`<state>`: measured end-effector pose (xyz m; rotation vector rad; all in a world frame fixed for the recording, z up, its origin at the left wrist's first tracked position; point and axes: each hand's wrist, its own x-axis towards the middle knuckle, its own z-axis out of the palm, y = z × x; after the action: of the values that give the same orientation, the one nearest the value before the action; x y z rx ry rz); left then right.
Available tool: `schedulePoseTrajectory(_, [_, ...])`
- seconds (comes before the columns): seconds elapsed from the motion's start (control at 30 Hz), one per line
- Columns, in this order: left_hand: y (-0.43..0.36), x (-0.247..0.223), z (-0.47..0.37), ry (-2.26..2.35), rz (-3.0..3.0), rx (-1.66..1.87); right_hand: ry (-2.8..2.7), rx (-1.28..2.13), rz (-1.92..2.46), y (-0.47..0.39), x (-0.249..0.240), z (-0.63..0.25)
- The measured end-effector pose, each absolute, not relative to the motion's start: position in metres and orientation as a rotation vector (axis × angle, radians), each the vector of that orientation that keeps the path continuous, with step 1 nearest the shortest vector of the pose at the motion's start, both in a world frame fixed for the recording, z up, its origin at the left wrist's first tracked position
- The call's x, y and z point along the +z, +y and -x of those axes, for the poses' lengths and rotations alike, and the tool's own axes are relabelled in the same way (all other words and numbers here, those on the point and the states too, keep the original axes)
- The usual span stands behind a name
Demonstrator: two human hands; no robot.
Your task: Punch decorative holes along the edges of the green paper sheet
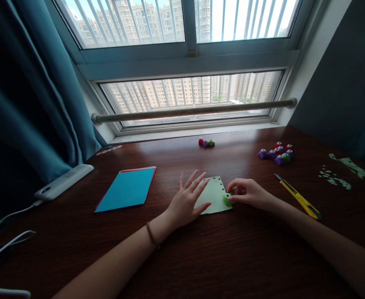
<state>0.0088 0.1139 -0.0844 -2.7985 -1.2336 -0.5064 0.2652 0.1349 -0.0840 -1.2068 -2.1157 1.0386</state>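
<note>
A pale green sheet of paper (214, 193) lies on the table, with small dark punched shapes along its top and right edges. My left hand (188, 200) rests over the sheet's left side, fingers spread. At the right edge of the paper, my right hand (247, 193) pinches a small green paper punch (227, 199) with a dark star mark on its white top. The punch sits over the paper's edge, and the slot is hidden. A brown band circles my left wrist.
Blue and red paper sheets (128, 189) lie left. Several coloured punches (277, 153) cluster at the back right, others (206, 143) at the back middle. A yellow utility knife (299, 197) lies right, near paper bits (334, 178) and a torn strip (356, 169). A white power bank (64, 182) trails a cable.
</note>
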Motion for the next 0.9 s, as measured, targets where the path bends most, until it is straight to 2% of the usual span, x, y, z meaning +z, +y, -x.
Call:
schedulePoseTrajectory(0.1, [0.104, -0.077, -0.012, -1.015, 2.740, -0.606, -2.098, 0.947, 1.189, 0.132, -0.081, -0.263])
schedulePoseTrajectory(0.23, [0.089, -0.066, -0.023, -0.878, 2.771, -0.547, -2.134, 0.717, 1.026, 0.127, -0.077, -0.260])
schedulePoseTrajectory(0.33, [0.083, -0.059, -0.037, -0.884, 2.801, -0.499, -2.044, 0.588, 1.069, 0.127, -0.079, -0.259])
schedulePoseTrajectory(0.6, [0.089, -0.062, -0.067, -0.954, 2.789, -0.371, -1.855, 0.520, 1.129, 0.129, -0.086, -0.257])
schedulePoseTrajectory(0.77, [0.093, -0.077, -0.068, -0.941, 2.824, -0.351, -1.971, 0.233, 0.954, 0.123, -0.084, -0.256])
schedulePoseTrajectory(0.9, [0.094, -0.084, -0.069, -0.958, 2.835, -0.397, -1.960, 0.130, 0.818, 0.133, -0.063, -0.240])
